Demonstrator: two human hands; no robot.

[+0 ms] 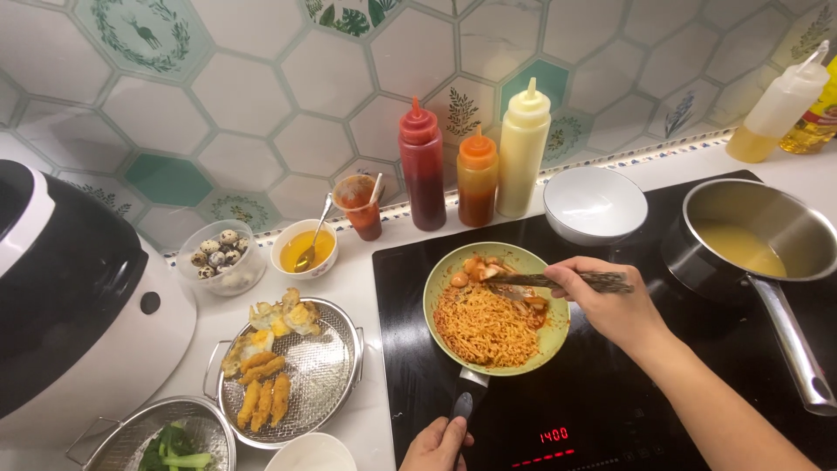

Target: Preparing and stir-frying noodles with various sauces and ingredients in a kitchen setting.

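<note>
A light green frying pan point(446, 277) sits on the black induction cooktop point(610, 410), filled with orange noodles point(484, 327) and pieces of shrimp and sausage at its far side. My left hand point(438, 445) grips the pan's dark handle at the bottom edge of view. My right hand point(606, 301) reaches in from the right and holds dark chopsticks point(558, 281), whose tips are in the food near the pan's far right part.
A steel saucepan point(750, 218) with yellow liquid and a white bowl point(595, 203) stand on the cooktop's right. Three squeeze bottles point(475, 170) line the tiled wall. To the left are a round steel tray of fried food point(327, 366), quail eggs point(218, 253), a sauce bowl point(305, 249) and a white appliance point(78, 296).
</note>
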